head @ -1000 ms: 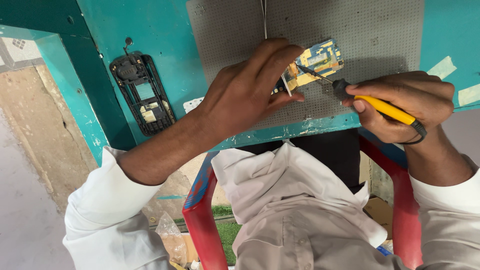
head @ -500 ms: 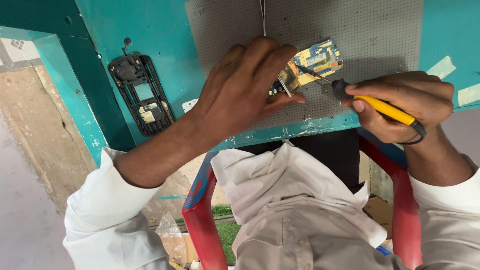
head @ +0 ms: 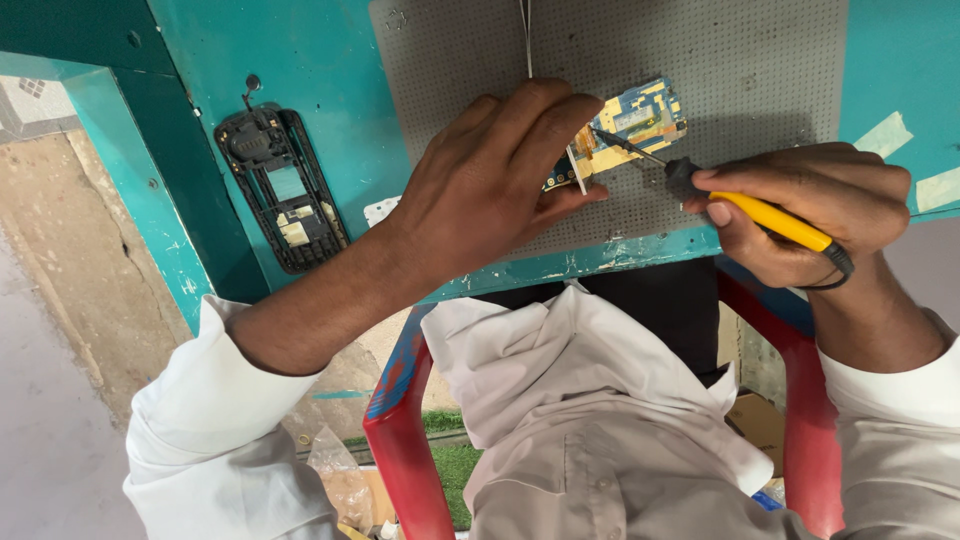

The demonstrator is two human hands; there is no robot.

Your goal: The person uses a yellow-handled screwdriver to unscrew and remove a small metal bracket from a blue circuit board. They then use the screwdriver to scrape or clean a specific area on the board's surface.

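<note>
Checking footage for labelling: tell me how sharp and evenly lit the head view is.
Head view: circuit board, left hand and right hand are sharp; light is soft and even; a faint shadow lies on the grey mat beside the board; no glare; the frame looks upside down.

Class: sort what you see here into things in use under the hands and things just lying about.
In use: circuit board, held by left hand; soldering iron in right hand, tip on the board; grey mat.

Lying about: black phone frame, tape strips, red chair.
</note>
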